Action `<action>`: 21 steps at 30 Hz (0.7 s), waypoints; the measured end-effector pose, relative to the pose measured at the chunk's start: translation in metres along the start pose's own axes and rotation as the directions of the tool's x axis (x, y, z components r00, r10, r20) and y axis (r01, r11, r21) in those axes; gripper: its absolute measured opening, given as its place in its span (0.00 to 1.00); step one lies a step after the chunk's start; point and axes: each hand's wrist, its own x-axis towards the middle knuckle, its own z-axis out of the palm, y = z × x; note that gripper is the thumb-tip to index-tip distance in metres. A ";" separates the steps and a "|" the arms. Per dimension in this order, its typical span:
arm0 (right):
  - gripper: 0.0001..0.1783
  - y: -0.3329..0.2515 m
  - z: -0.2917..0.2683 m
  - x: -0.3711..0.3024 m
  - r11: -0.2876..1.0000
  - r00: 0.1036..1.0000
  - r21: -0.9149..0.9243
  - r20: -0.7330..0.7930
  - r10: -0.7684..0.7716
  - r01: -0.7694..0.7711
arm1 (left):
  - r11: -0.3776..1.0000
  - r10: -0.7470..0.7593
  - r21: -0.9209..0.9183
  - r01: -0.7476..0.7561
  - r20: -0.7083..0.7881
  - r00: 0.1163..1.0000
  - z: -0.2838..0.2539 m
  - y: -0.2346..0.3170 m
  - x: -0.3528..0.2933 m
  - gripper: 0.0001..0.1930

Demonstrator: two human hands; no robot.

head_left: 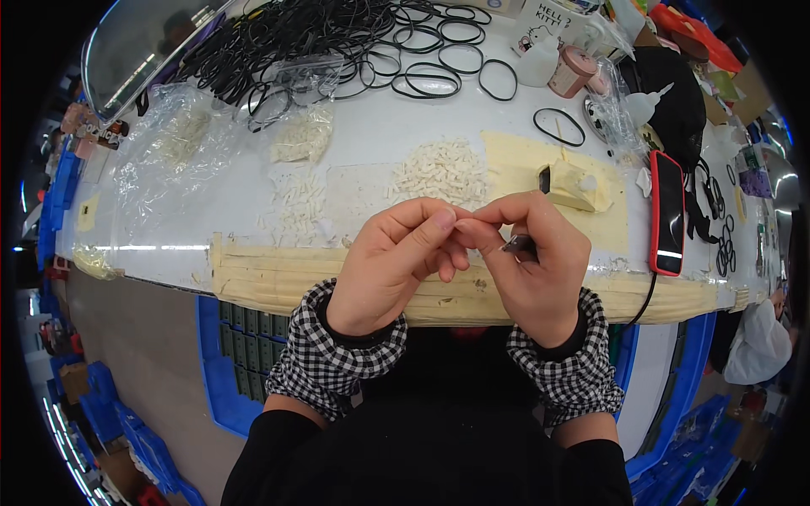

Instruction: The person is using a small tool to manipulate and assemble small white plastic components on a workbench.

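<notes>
My left hand [390,263] and my right hand [544,266] meet over the padded front edge of the table, thumbs and forefingers pinched tip to tip. Whatever lies between those fingertips is too small and covered to make out. A small dark metal tool [520,244] is tucked in the curled fingers of my right hand; its kind cannot be told. Just beyond my hands lies a heap of small white pieces [439,171]. To its left are a thinner scatter of white pieces [299,202] and a clear bag of white pieces [302,137].
Black rubber-like loops [287,42] are heaped at the back. A yellow tape-wrapped block [580,187] sits right of the heap, with a red-cased phone [666,212] farther right. Crumpled clear plastic [173,160] lies left. Blue crates [221,371] stand below the table.
</notes>
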 end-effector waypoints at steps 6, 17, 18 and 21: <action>0.11 -0.006 -0.008 0.000 0.998 0.997 0.025 0.043 -0.062 0.061 | 0.996 -0.077 0.041 0.077 0.002 0.997 0.004 0.004 -0.003 0.12; 0.18 0.002 -0.012 -0.004 0.959 0.952 -0.002 0.120 -0.280 0.282 | 0.988 -0.147 0.062 0.141 0.090 0.985 0.000 0.003 -0.004 0.09; 0.17 0.000 -0.014 -0.003 0.965 0.956 0.002 0.134 -0.259 0.261 | 0.987 -0.149 0.065 0.144 0.086 0.985 0.000 0.003 -0.004 0.09; 0.15 -0.005 -0.020 0.002 0.985 0.969 -0.013 0.183 -0.164 0.169 | 0.995 -0.098 -0.006 0.098 0.052 0.994 -0.001 -0.001 -0.003 0.10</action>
